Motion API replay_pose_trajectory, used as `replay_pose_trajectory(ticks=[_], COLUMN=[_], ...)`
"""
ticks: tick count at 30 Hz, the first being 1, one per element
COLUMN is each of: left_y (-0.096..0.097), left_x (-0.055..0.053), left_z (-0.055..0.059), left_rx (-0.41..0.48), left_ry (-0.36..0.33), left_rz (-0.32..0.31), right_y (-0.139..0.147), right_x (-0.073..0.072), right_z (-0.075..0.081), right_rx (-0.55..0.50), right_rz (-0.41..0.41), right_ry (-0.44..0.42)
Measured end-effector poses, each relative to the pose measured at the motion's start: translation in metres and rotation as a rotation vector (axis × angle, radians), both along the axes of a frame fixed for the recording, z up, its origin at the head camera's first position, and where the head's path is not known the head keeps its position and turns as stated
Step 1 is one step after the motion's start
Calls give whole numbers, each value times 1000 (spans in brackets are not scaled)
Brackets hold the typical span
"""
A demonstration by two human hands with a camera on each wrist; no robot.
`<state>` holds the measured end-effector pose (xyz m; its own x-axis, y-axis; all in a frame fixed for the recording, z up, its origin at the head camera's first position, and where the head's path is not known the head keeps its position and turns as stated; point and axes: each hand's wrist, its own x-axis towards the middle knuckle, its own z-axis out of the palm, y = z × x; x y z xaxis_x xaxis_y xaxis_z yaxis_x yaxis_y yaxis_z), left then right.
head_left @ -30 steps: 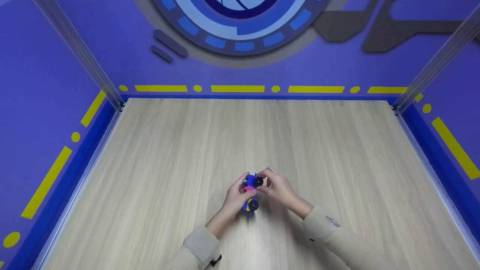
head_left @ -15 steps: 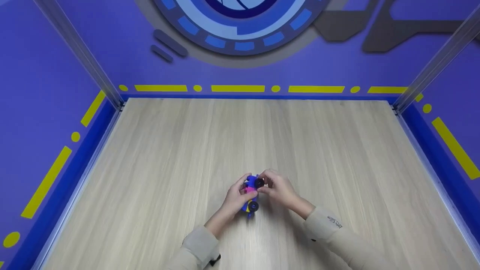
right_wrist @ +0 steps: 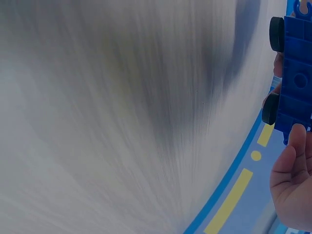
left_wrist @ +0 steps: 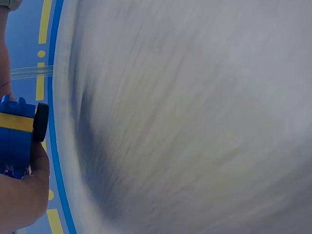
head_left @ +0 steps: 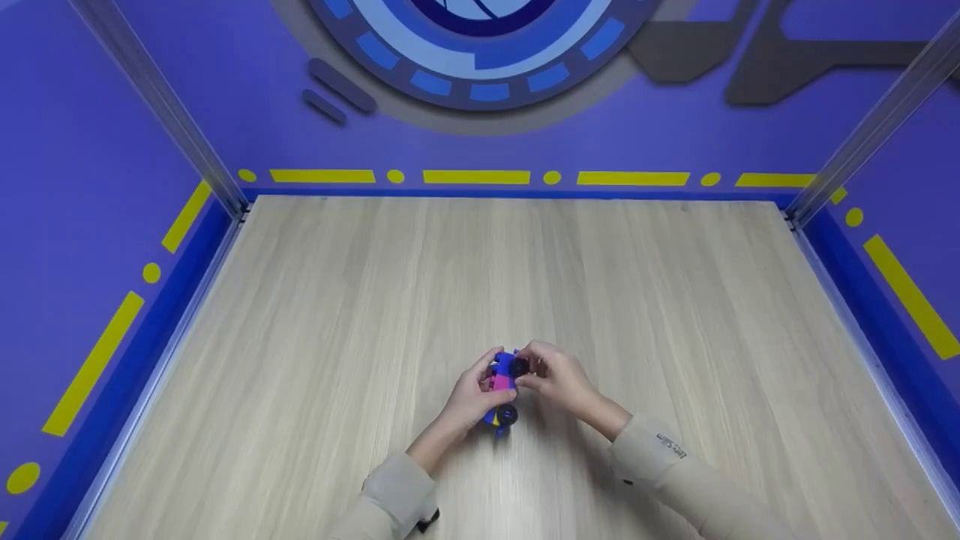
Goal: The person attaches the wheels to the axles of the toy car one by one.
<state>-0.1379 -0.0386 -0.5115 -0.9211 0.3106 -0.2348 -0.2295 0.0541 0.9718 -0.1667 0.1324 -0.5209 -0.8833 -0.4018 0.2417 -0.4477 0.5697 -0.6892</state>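
A small toy car with blue, pink and yellow parts and black wheels is held above the table in the head view. My left hand grips its middle from the left, thumb across the near side. At the far black wheel, the curled thumb and fingers of my right hand pinch the car's edge. The near wheel shows below my left thumb. In the right wrist view, the blue underside faces the camera, with right fingertips on its lower end. The left wrist view shows a yellow stripe across the blue body.
A pale wood table lies beneath the hands. Blue-purple panels with yellow dashes border its back and both sides. Metal posts stand at the back corners.
My left thumb has slid slightly toward the near wheel, showing more of the pink part. The car and both hands have shifted only a little toward me.
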Motion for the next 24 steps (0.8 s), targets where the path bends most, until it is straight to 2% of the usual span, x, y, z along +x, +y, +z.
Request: replay_pose_trajectory(ticks=[14,24], left_y=[-1,0], left_x=[-1,0], left_z=[-1,-4], left_rx=[-2,45], left_ry=[-4,27], left_rz=[-3,-18], right_y=[-1,0], right_x=[2,4], right_z=[0,-3], right_rx=[9,-25], right_rz=[-20,-30], right_ry=[-20,-18])
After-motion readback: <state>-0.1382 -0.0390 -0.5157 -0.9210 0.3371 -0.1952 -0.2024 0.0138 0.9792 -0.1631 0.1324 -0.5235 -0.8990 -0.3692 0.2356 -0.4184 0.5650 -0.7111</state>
